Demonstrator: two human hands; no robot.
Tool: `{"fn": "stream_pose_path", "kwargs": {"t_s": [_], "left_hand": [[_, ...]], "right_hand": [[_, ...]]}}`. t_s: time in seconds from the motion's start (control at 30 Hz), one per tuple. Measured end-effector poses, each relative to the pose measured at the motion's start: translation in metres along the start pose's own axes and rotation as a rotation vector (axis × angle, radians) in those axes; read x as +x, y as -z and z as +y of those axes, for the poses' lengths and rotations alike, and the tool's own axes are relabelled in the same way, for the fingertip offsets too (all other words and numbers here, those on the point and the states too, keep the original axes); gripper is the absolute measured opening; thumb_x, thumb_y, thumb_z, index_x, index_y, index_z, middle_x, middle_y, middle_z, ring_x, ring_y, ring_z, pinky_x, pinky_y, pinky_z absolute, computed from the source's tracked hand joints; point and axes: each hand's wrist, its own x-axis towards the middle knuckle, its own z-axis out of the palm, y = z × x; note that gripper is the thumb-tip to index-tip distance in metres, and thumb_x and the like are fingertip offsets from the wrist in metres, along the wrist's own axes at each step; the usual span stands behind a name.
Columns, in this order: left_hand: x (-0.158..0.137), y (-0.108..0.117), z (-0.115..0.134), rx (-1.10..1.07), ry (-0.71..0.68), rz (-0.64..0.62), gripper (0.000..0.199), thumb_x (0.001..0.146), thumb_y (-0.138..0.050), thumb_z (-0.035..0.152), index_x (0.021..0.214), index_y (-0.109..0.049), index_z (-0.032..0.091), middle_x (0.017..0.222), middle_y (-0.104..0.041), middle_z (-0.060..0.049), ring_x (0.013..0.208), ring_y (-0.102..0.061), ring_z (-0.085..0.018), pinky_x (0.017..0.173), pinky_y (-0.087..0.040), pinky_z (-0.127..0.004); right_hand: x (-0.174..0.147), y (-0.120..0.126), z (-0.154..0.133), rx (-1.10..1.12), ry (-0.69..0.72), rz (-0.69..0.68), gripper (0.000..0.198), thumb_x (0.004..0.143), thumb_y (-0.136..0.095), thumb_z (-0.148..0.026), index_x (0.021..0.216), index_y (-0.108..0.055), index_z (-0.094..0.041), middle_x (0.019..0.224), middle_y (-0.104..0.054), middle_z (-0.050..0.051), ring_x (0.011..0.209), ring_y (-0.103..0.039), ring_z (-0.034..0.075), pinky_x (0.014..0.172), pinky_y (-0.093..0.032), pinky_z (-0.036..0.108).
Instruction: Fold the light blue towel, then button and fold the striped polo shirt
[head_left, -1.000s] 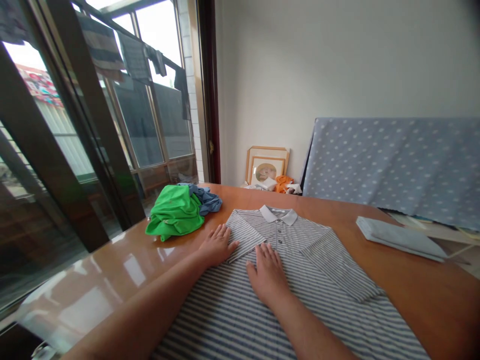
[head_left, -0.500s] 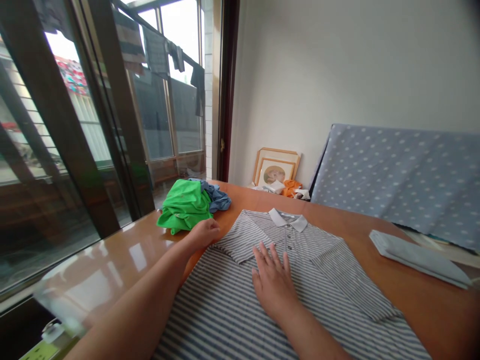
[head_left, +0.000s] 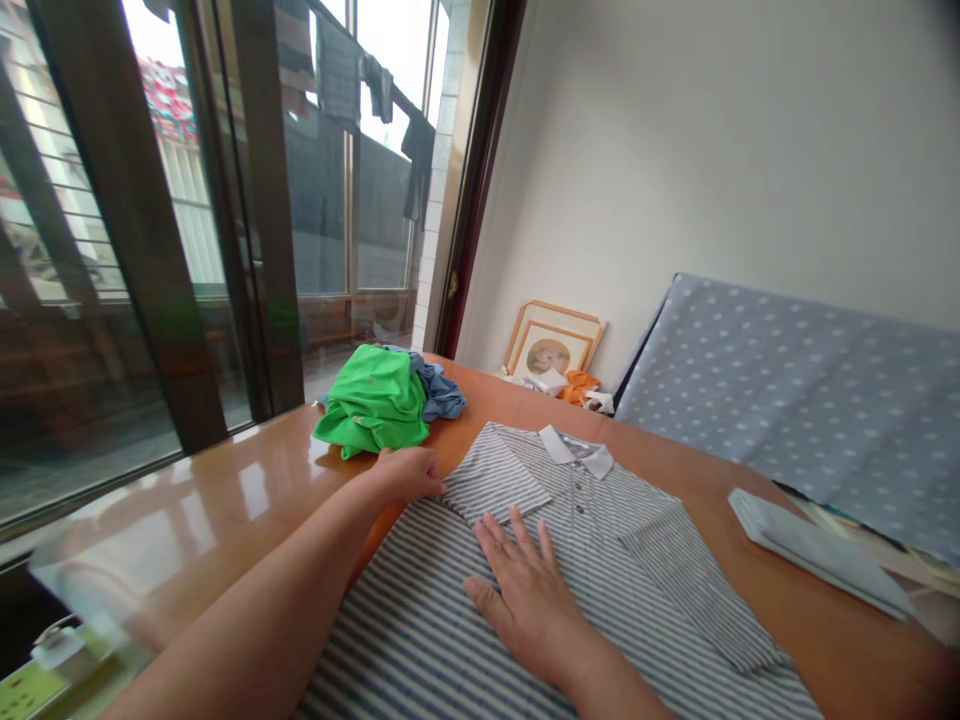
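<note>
A grey-and-white striped polo shirt with a white collar lies spread on the wooden table, its short sleeves folded inward over the front. My left hand is closed at the outer edge of the left-side sleeve, fingers pinched on the fabric there; the fingertips are partly hidden. Flat on the chest of the shirt, just below that sleeve's cuff, rests my right hand with its fingers spread. Close beyond my left hand sits a bright green garment, bunched up against a blue one.
A folded light grey cloth lies on the table at the right. Behind stands something draped in a blue dotted cloth. Picture frames lean on the wall. Glass doors run along the left, above a power strip.
My right hand has slid left across the shirt toward the sleeve cuff. My left hand has shifted slightly right against the sleeve edge. The camera view has tilted.
</note>
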Motion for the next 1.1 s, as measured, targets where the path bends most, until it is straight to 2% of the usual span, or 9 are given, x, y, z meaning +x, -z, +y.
{"fn": "stream_pose_path", "kwargs": {"t_s": [0.23,0.37,0.47,0.57,0.67,0.8,0.97,1.1], "left_hand": [[0.001,0.001,0.000,0.039,0.002,0.013,0.024,0.073,-0.066,0.046,0.078,-0.063,0.023,0.084,-0.072,-0.001,0.085,-0.064,-0.025,0.082,-0.039,-0.039],[0.000,0.004,0.006,0.035,-0.040,0.055,0.017,0.074,-0.062,0.039,0.082,-0.063,0.024,0.087,-0.072,-0.001,0.085,-0.064,-0.023,0.076,-0.039,-0.033],[-0.002,0.004,0.012,0.011,-0.136,0.065,0.015,0.075,-0.058,0.032,0.086,-0.065,0.024,0.089,-0.071,0.001,0.084,-0.064,-0.019,0.069,-0.039,-0.027],[-0.003,0.001,0.013,-0.022,-0.242,0.004,0.016,0.073,-0.057,0.029,0.084,-0.067,0.024,0.085,-0.071,0.001,0.080,-0.063,-0.018,0.064,-0.038,-0.025],[-0.002,-0.001,0.010,-0.006,-0.239,-0.075,0.016,0.071,-0.056,0.028,0.081,-0.067,0.024,0.081,-0.071,0.002,0.077,-0.063,-0.019,0.062,-0.037,-0.025],[0.002,-0.002,0.008,0.043,-0.218,-0.059,0.016,0.073,-0.054,0.032,0.078,-0.066,0.024,0.081,-0.071,0.001,0.080,-0.064,-0.021,0.065,-0.037,-0.027],[0.016,-0.010,-0.003,0.050,-0.222,-0.075,0.030,0.082,-0.049,0.049,0.075,-0.063,0.024,0.078,-0.070,0.000,0.079,-0.063,-0.024,0.065,-0.035,-0.030],[0.031,-0.022,-0.017,0.103,-0.219,-0.097,0.027,0.082,-0.051,0.049,0.076,-0.062,0.025,0.076,-0.071,0.005,0.077,-0.061,-0.022,0.066,-0.032,-0.029]], "right_hand": [[0.001,0.002,0.001,0.072,-0.014,-0.032,0.070,0.100,-0.018,-0.065,0.160,-0.018,-0.028,0.165,-0.015,-0.001,0.153,-0.003,0.032,0.120,-0.001,0.065],[0.001,0.004,0.000,0.083,-0.011,-0.038,0.071,0.100,-0.017,-0.066,0.160,-0.017,-0.027,0.166,-0.014,0.001,0.153,-0.003,0.032,0.120,0.000,0.065],[0.001,0.006,-0.002,0.087,-0.013,-0.043,0.072,0.100,-0.017,-0.065,0.160,-0.017,-0.025,0.166,-0.014,0.002,0.153,-0.002,0.032,0.119,0.001,0.066],[0.000,0.008,-0.005,0.094,-0.015,-0.034,0.073,0.100,-0.020,-0.066,0.160,-0.018,-0.025,0.166,-0.014,0.004,0.153,-0.003,0.032,0.119,0.000,0.066],[-0.002,0.011,-0.007,0.112,-0.009,-0.009,0.072,0.100,-0.024,-0.065,0.159,-0.018,-0.025,0.166,-0.016,0.005,0.153,-0.003,0.031,0.120,0.001,0.065],[-0.005,0.019,-0.009,0.136,0.000,-0.016,0.069,0.101,-0.027,-0.060,0.159,-0.018,-0.025,0.166,-0.017,0.006,0.154,-0.003,0.030,0.120,0.002,0.064],[-0.006,0.027,-0.010,0.148,0.002,-0.032,0.070,0.101,-0.030,-0.060,0.159,-0.016,-0.023,0.166,-0.016,0.007,0.153,-0.003,0.030,0.120,0.001,0.065],[-0.006,0.028,-0.008,0.151,0.019,-0.027,0.071,0.101,-0.030,-0.061,0.159,-0.015,-0.023,0.166,-0.016,0.007,0.153,-0.003,0.030,0.120,0.000,0.066]]}}
